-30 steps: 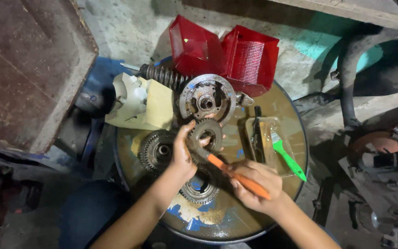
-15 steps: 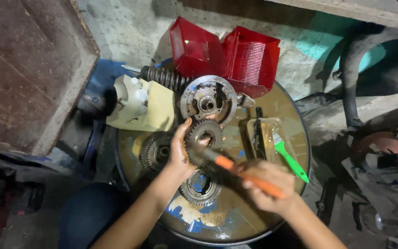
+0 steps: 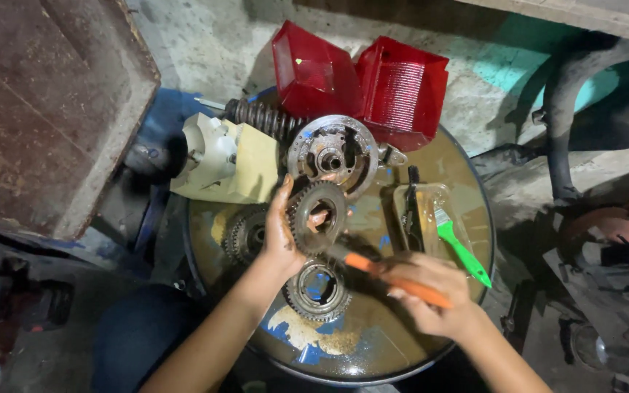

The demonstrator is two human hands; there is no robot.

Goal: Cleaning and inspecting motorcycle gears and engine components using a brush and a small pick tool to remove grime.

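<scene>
Near the drum top's (image 3: 373, 356) centre, left hand (image 3: 279, 240) grips a toothed gear (image 3: 319, 216) held upright; right hand (image 3: 431, 295), clenched around an orange-handled brush (image 3: 394, 278), touches its tip to the gear's lower edge.

Gears (image 3: 319, 291) and a green brush (image 3: 462, 251) lie on a round drum top (image 3: 373, 349).
</scene>
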